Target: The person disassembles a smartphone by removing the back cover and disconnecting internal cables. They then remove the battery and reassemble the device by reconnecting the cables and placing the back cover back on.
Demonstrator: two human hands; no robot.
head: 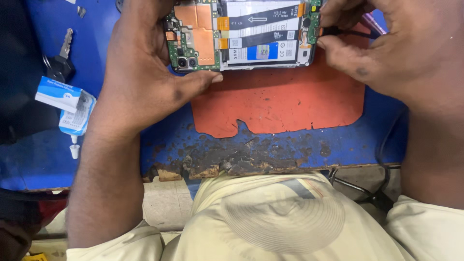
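Gripping opened phone [244,36] (lengthwise left-right) | left hand [140,72] clamps | right hand [386,48] pinches black tool [345,32]

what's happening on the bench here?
A person has an opened phone on an orange mat, back cover off, battery and circuit board showing. The left hand steadies the phone's camera end, thumb along its lower edge. The right hand pinches a thin black tool at the other end. A key and small glue tube lie left.
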